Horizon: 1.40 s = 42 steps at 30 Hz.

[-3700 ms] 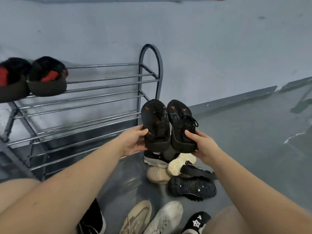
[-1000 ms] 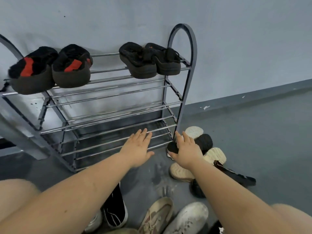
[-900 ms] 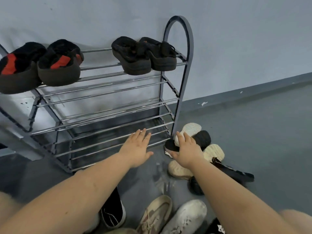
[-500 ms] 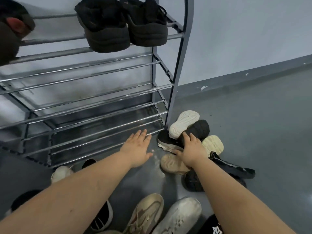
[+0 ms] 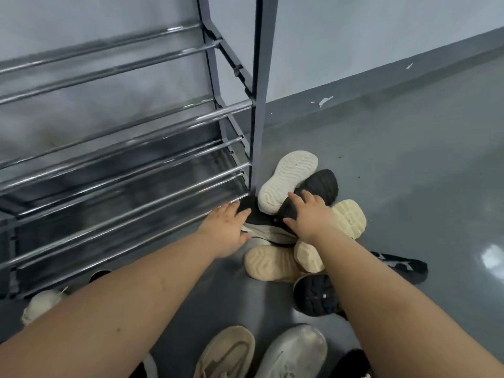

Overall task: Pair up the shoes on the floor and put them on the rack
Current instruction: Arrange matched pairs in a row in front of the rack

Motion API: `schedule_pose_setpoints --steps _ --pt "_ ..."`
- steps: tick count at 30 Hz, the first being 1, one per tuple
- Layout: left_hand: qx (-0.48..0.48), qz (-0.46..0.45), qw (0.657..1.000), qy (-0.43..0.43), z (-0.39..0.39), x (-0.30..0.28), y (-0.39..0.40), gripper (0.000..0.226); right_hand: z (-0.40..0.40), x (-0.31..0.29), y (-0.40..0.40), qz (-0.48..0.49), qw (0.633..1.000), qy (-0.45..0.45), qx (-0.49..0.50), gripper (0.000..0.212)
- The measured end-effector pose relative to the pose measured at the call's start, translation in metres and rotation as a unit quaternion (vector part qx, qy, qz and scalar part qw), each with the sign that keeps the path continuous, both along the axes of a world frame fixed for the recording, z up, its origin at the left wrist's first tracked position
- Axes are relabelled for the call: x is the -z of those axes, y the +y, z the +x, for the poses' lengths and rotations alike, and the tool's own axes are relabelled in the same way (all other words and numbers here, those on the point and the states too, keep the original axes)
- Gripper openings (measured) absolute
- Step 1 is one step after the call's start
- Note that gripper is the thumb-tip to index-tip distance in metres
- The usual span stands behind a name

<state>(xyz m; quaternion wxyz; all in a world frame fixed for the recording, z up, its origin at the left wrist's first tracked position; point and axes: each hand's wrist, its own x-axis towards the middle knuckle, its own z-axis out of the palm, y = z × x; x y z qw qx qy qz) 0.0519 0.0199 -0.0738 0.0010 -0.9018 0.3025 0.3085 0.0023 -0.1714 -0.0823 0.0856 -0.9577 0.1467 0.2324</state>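
A metal shoe rack (image 5: 131, 165) is standing against the wall, its lower bars bare, waiting for pairs. At its right front corner post, a person's left hand (image 5: 226, 230) is hovering, fingers straight and slightly apart, holding nothing. The right hand (image 5: 308, 214) is resting spread fingers on a black shoe (image 5: 319, 186) atop the jumbled floor pile (image 5: 275, 263), seemingly sorting for its mate.
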Motion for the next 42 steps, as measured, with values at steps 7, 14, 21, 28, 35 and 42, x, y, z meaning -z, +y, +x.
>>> schedule_pose_setpoints --steps 7,14,21,28,35,42 --pt "-0.056 -0.053 0.996 0.040 0.008 0.033 -0.051 0.060 0.014 0.028 -0.023 0.023 0.999 -0.002 -0.046 0.063" --pt "-0.150 -0.106 0.983 0.018 0.002 0.060 -0.082 0.061 0.029 0.037 -0.039 0.012 0.995 -0.016 -0.101 0.061" --pt "-0.229 -0.179 0.952 0.093 -0.006 0.066 -0.086 0.064 0.029 0.034 -0.045 -0.065 0.985 0.006 -0.161 0.076" --pt "-0.248 -0.256 0.911 0.205 -0.008 0.058 -0.083 0.073 0.022 0.024 -0.049 -0.049 0.988 -0.011 -0.148 0.071" --pt "-0.265 -0.330 0.897 0.132 0.000 0.012 -0.065 0.063 0.016 -0.002 -0.029 0.035 0.979 -0.191 -0.055 0.059" --pt "-0.248 -0.384 0.888 0.053 -0.017 -0.063 0.031 0.060 0.007 -0.060 0.057 0.211 0.944 -0.251 -0.025 0.051"
